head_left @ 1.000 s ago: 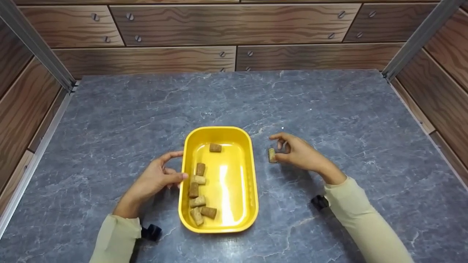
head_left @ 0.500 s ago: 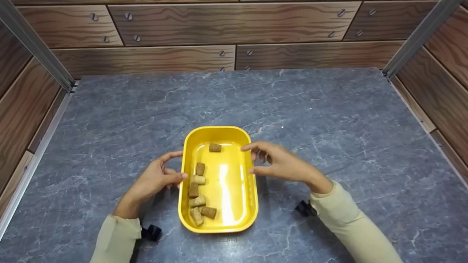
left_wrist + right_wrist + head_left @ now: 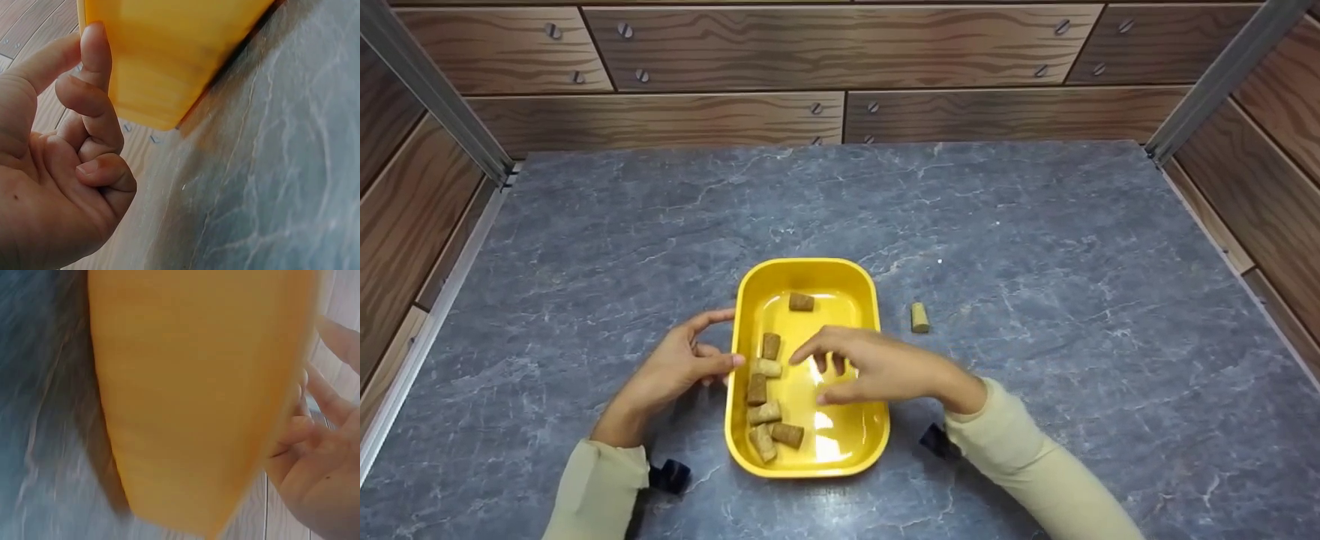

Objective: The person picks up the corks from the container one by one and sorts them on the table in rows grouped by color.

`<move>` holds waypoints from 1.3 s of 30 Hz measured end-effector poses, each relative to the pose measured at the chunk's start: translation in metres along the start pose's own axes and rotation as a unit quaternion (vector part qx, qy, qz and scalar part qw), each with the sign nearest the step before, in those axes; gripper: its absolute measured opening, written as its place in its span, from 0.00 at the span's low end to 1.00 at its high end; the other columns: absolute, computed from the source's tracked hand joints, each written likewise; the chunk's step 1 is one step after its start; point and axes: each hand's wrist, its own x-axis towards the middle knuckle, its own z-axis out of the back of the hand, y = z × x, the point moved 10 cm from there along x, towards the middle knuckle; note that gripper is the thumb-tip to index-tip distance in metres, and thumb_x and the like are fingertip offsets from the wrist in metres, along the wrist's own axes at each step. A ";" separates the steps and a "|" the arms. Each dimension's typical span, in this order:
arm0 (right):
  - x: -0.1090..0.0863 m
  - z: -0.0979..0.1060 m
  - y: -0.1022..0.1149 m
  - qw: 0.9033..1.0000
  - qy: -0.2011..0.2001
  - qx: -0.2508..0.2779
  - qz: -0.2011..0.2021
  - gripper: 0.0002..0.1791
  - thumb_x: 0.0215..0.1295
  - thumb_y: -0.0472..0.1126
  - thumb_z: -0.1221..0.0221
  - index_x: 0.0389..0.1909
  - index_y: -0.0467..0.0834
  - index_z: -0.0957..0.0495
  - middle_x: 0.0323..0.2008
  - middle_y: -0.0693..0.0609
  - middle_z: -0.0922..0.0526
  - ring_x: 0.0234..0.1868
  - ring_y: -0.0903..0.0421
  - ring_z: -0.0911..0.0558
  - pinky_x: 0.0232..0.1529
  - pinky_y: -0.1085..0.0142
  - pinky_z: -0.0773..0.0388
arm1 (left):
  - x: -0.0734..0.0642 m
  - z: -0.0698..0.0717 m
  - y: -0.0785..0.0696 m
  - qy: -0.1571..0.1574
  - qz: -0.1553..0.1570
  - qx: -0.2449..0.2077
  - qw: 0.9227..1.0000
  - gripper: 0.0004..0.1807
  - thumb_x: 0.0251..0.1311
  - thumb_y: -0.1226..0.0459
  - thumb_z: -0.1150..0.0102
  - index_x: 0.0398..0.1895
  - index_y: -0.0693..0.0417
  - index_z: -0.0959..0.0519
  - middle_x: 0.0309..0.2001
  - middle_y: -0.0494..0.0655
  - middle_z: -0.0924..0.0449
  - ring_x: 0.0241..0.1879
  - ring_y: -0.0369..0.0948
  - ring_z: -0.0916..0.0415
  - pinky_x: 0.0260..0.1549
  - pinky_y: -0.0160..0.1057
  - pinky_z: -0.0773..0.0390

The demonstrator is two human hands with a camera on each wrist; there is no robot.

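at the left edge of the yellow tray [image 3: 841, 436], left hand [image 3: 675, 369] pinches it, right hand [image 3: 885, 369] hangs kinda wide near some corks [image 3: 757, 389]

A grey-blue tabletop [image 3: 660, 225], marbled with pale, branching veins and catching a bright sheen towards 6 o'clock, carries everything. Near its middle, set slightly towards 7 o'clock, rests a deep yellow tray [image 3: 840, 446] with rounded corners, its long sides running from 12 to 6 o'clock. Just beyond the tray, at 2 o'clock from its centre, one tan cork [image 3: 920, 318] sits apart on the bare surface, and a tiny white speck [image 3: 940, 261] shows near it, at about 1 o'clock from the cork.
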 end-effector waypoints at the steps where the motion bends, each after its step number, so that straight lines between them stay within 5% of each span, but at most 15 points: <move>1: 0.003 -0.005 0.002 1.000 0.012 -0.011 0.001 0.25 0.61 0.42 0.36 0.60 0.46 0.26 0.43 0.46 0.22 0.40 0.58 0.26 0.43 0.66 0.25 | 0.000 0.000 0.000 0.001 -0.001 0.000 1.000 0.42 0.55 0.65 0.33 0.71 0.59 0.43 0.17 0.39 0.22 0.16 0.34 0.33 0.18 0.32 0.32; 12: 0.025 -0.052 -0.006 0.990 0.108 -0.082 -0.026 0.23 0.58 0.37 0.35 0.56 0.48 0.24 0.42 0.47 0.21 0.36 0.56 0.26 0.37 0.73 0.31 | 0.000 -0.001 0.002 0.004 -0.005 -0.002 1.000 0.42 0.56 0.66 0.34 0.71 0.62 0.44 0.17 0.37 0.21 0.16 0.33 0.33 0.21 0.31 0.31; 39: 0.028 -0.071 -0.011 0.981 0.132 -0.142 -0.013 0.21 0.56 0.34 0.37 0.51 0.53 0.21 0.32 0.52 0.24 0.30 0.64 0.32 0.33 0.74 0.36 | 0.001 0.000 -0.001 0.012 -0.020 0.008 1.000 0.42 0.57 0.65 0.33 0.72 0.62 0.44 0.17 0.38 0.22 0.16 0.34 0.33 0.21 0.32 0.31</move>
